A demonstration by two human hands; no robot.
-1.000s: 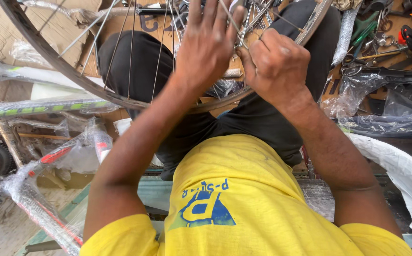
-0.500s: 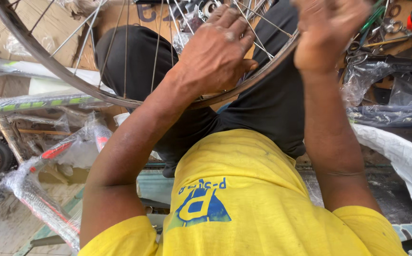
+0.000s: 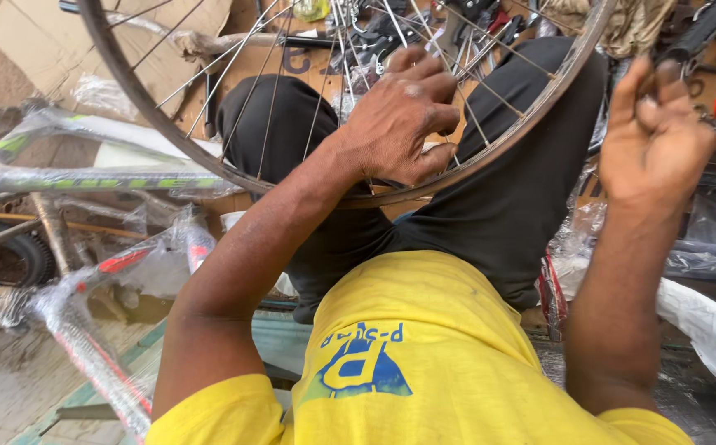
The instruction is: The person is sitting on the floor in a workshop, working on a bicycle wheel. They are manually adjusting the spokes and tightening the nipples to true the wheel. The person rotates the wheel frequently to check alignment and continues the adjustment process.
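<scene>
Left hand [image 3: 399, 115] clamps bicycle wheel rim [image 3: 531, 115] and spokes [image 3: 267, 91] over the lap, right hand [image 3: 654, 140] open, empty, raised just right of the rim.

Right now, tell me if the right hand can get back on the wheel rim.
Probably yes. The right hand is raised, open and holding nothing, just outside the rim, with only air between them. The left hand steadies the wheel by its spokes.

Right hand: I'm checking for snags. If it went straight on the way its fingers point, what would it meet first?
The right hand points up and away; the black handlebar grip among the parts looks first, though depth is unclear.
</scene>
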